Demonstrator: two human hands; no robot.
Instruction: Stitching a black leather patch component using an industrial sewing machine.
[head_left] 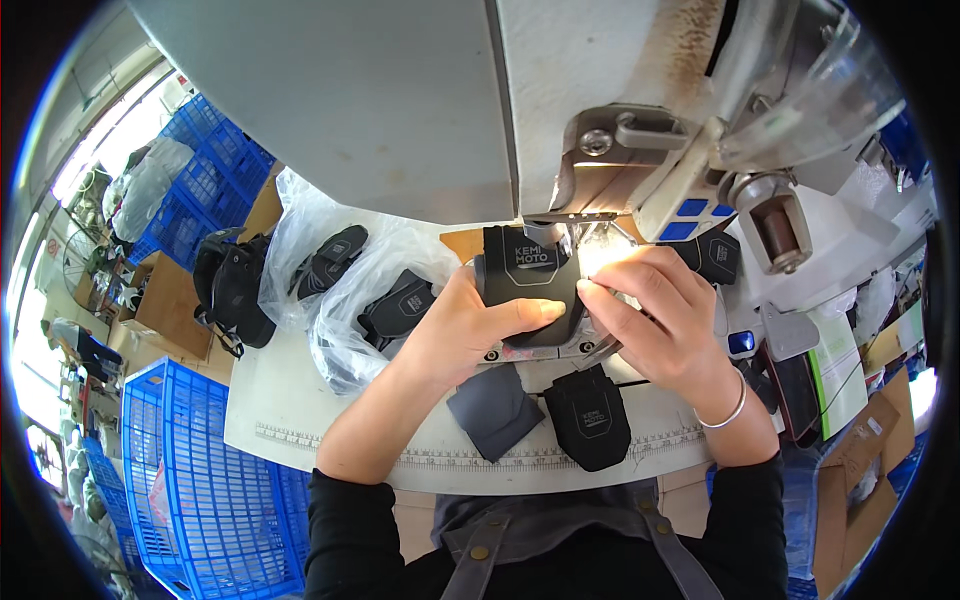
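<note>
Under the needle area of a sewing machine lies a black fabric piece with a light printed outline. My left hand grips its left side, thumb pressed flat on top and the other fingers hidden beneath. At the piece's right edge, my right hand is closed, thumb and fingertips together beside the brightly lit needle. What these fingertips hold is too small to tell. A silvery metal thing shows below the right palm, partly hidden. Nearer to me, a grey fabric piece and a similar black piece lie on the white table.
Clear plastic bags with black pieces lie at the left of the table, near a black bag. Blue crates stand at lower left. A thread bobbin hangs at right. A cardboard box sits at lower right.
</note>
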